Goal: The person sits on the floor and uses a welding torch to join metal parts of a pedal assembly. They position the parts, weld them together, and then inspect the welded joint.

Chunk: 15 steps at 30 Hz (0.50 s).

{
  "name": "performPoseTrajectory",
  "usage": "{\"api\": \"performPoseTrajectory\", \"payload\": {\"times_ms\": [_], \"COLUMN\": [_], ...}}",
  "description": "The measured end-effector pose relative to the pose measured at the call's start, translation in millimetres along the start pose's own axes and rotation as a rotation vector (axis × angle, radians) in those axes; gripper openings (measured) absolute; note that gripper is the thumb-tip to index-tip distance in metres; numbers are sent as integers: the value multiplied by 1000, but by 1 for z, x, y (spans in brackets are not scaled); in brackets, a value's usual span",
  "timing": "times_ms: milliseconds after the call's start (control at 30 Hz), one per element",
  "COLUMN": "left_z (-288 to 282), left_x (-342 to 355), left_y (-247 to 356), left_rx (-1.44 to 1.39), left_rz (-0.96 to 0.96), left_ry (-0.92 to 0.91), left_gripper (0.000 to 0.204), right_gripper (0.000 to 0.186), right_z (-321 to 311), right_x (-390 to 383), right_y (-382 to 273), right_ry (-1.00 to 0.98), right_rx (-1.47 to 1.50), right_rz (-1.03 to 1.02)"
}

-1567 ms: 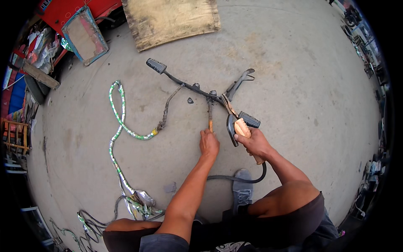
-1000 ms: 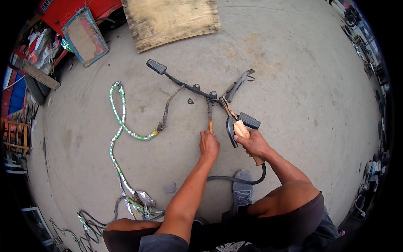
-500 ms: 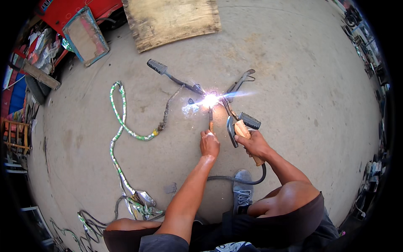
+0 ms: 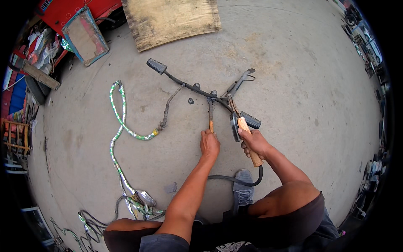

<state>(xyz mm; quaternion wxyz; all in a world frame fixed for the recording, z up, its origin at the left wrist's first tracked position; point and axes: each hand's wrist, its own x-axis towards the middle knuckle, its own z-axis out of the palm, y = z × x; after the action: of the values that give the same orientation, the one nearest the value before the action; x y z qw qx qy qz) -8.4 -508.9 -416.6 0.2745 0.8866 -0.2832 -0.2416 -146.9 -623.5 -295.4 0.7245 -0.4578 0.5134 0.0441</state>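
On the concrete lies a black metal footrest assembly with two rubber pegs and a forked bracket. My left hand grips an orange-ended metal rod that meets the assembly's middle. My right hand grips the wooden-handled welding holder, whose jaws point up to the assembly just right of that joint; a black cable runs from its lower end. A small dark piece lies left of the joint. A foil-wrapped cable connects through a crusted lead to the bar.
A plywood board, a blue-framed panel and a red body stand at the upper left, with piled scrap and tires beside them. Dark clutter lines the right edge. My shoe is below my hands.
The bright welding arc and sparks seen half a second ago are gone. My right hand has tilted the holder more upright, shifting its jaws slightly right. My left hand stays on the rod.
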Motion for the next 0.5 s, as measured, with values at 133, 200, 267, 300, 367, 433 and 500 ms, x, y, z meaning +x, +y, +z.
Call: {"api": "performPoseTrajectory", "payload": {"times_ms": [133,200,267,300,367,433,500], "left_z": [-4,-2,-2,-2,1,-2,-3], "left_x": [0,0,0,0,0,1,2], "left_y": [0,0,-1,-2,0,-3,-3], "left_rx": [-9,-3,1,2,-10,-4,7], "left_rz": [-4,11,2,-3,3,1,8], "left_ry": [10,16,13,11,6,6,-6], "left_gripper": [24,24,24,23,23,22,22], "right_gripper": [46,47,47,48,48,50,54], "right_z": [6,-1,10,13,-3,-3,9], "right_x": [-5,7,-8,-13,1,5,-8], "right_y": [-1,20,4,-2,6,7,-2], "right_ry": [153,318,180,112,-89,-115,57], "right_rx": [-647,-966,-641,-478,153,224,-261], "right_rz": [-325,-619,-336,-195,23,64,-75]}}
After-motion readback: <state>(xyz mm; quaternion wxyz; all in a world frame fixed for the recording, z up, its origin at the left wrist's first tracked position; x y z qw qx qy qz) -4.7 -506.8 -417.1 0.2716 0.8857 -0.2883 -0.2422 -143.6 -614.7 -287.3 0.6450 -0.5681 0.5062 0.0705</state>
